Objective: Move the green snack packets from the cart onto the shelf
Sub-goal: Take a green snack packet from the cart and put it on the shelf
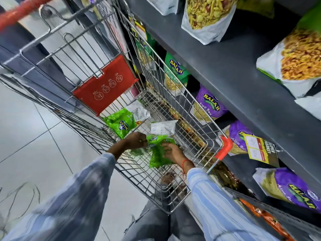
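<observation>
Both my hands reach down into the wire shopping cart [199,119]. My right hand [171,152] is closed on a green snack packet [159,156] lying on the cart floor. My left hand [137,140] grips the upper edge of a green packet [156,138] right beside it; whether it is the same packet I cannot tell. Another green packet [119,123] lies farther back in the cart near the red child-seat flap [104,86], with a white-backed packet [139,111] next to it. A third white-backed packet [163,127] lies just beyond my hands.
The dark grey shelf unit [234,70] runs along the right of the cart, stocked with purple [210,101], green [174,66] and white snack bags [205,16]. A yellow price tag [258,150] hangs off a shelf edge. Grey tiled floor [34,136] lies to the left.
</observation>
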